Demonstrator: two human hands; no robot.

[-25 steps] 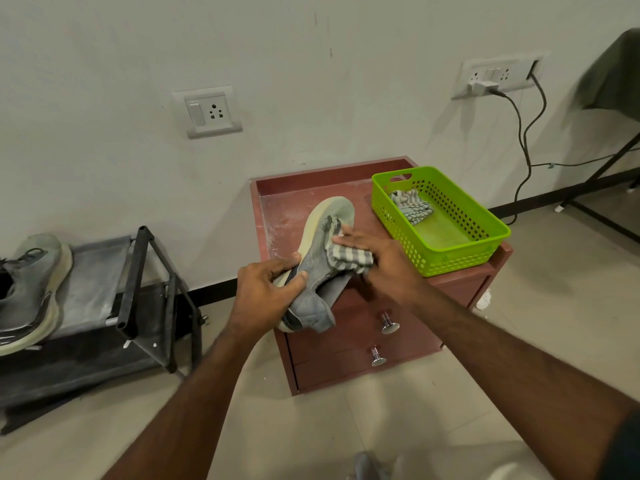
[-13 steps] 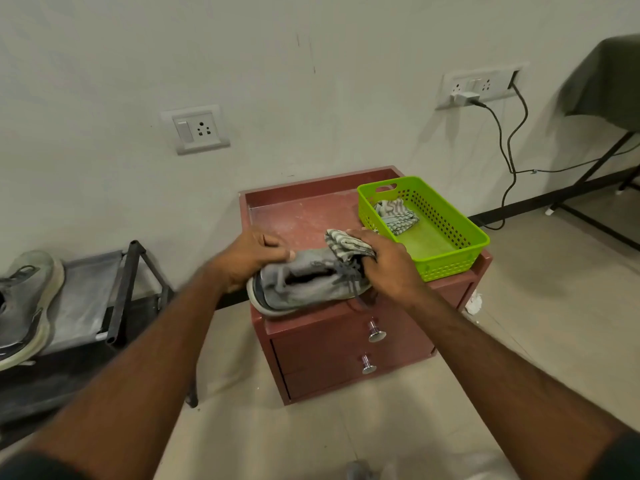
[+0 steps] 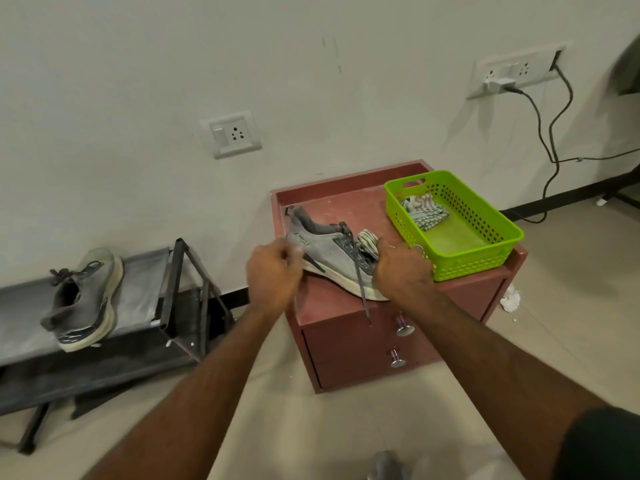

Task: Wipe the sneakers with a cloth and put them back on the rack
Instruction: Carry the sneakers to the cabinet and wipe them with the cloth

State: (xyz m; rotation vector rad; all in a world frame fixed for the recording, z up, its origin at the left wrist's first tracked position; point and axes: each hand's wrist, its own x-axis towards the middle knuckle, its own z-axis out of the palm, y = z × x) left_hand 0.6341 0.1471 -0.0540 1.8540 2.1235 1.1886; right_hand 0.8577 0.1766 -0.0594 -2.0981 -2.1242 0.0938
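Here — sneaker (image 3: 329,252) between both hands.

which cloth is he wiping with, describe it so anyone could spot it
On the red cabinet, left of the green basket, lies a grey sneaker. The striped cloth is bunched against its laces, gripped by the right hand. The other cloth lies inside the basket, untouched.

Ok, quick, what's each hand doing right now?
Left hand: grips the sneaker near its heel.
Right hand: holds the cloth against the sneaker's laces.
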